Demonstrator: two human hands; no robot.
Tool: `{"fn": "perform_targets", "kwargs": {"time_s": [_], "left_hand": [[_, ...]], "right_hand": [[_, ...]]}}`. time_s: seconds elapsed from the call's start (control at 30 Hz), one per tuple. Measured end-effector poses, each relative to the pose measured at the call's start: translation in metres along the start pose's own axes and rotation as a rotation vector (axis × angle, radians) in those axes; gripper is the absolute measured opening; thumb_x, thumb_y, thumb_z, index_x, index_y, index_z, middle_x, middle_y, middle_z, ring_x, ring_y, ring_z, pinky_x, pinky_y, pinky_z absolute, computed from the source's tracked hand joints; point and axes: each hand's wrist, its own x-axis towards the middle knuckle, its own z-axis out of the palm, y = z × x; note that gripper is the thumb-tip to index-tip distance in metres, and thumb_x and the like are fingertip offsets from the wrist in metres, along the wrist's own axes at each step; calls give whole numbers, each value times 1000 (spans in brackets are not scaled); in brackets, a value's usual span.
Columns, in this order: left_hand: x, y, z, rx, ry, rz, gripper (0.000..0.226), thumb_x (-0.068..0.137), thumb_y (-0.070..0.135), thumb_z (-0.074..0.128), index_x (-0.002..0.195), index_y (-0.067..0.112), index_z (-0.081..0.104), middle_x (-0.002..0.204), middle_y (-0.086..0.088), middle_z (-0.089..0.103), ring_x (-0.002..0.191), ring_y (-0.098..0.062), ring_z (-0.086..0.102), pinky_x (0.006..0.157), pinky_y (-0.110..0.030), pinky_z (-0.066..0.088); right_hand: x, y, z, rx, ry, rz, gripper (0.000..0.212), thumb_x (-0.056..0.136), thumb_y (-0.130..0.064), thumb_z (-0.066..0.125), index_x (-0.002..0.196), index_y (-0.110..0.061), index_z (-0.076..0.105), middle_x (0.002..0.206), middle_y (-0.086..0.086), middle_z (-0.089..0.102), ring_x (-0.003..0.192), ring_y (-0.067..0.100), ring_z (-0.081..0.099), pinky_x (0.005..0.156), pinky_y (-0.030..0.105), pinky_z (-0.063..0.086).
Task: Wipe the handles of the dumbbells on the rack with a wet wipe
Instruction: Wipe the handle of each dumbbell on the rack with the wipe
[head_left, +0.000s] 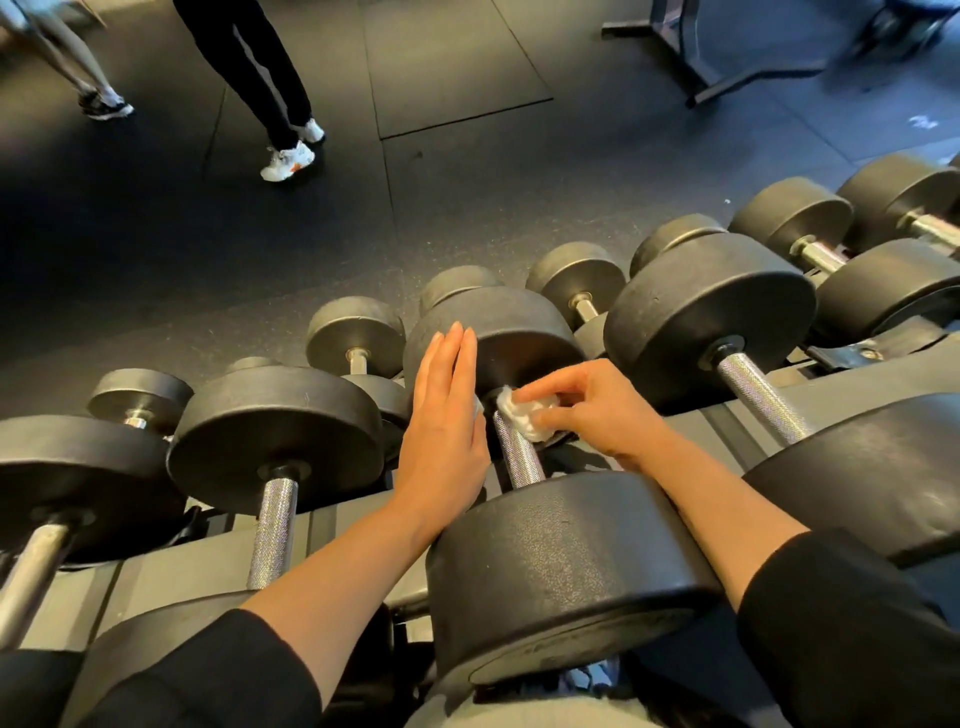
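Note:
A row of black dumbbells with knurled steel handles lies on the rack (208, 566). My right hand (597, 410) pinches a crumpled white wet wipe (517, 413) against the far end of the middle dumbbell's handle (519, 457), just below its far head (498, 332). With straight fingers, my left hand (447, 421) lies flat beside that handle and touches the far head. The near head (566, 571) sits between my forearms.
More dumbbells lie left (275, 441) and right (711, 317) on the rack, with a farther row of smaller ones behind. Two people's legs (270, 78) stand on the dark rubber floor at the upper left. A machine's metal base (727, 78) is at the upper right.

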Motion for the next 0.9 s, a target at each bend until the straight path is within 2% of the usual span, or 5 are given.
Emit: {"fn": "perform_targets", "kwargs": {"time_s": [0.23,0.4,0.53,0.73,0.9], "left_hand": [[0,6,-5,-53,64,5,67,94,1,49,151,18,17,158,5,14,146,-8,7,114,-22,7],[11,20,-10,-69,3,198,62,92,-1,52,147,16,28,155,1,25,142,-4,11,111,-10,3],[30,44,-4,-108,-111,255,61,93,0,51,147,20,28,154,3,28,137,1,12,105,-2,0],[55,76,26,-50,-308,326,67,92,-1,47,150,20,20,158,3,18,145,-10,14,109,-15,7],[66,85,39,50,-439,362,80,89,-2,54,151,24,10,160,5,6,146,-13,9,115,-27,16]], "right_hand": [[-17,-16,-9,-177,-253,52,24,75,4,70,78,-19,76,82,-4,72,80,3,65,67,14,52],[-33,-21,-32,-69,99,92,27,76,6,66,78,-19,75,89,-1,70,90,15,62,82,30,52],[-44,-31,-77,-74,278,116,32,77,5,66,78,-25,73,91,-3,68,93,14,59,76,26,47],[-62,-36,-146,-231,410,94,32,76,8,64,86,-21,74,95,-1,67,91,16,58,64,22,45],[-57,-24,-173,-396,324,152,29,79,6,63,95,-17,72,104,4,65,99,20,57,65,19,45]]}}
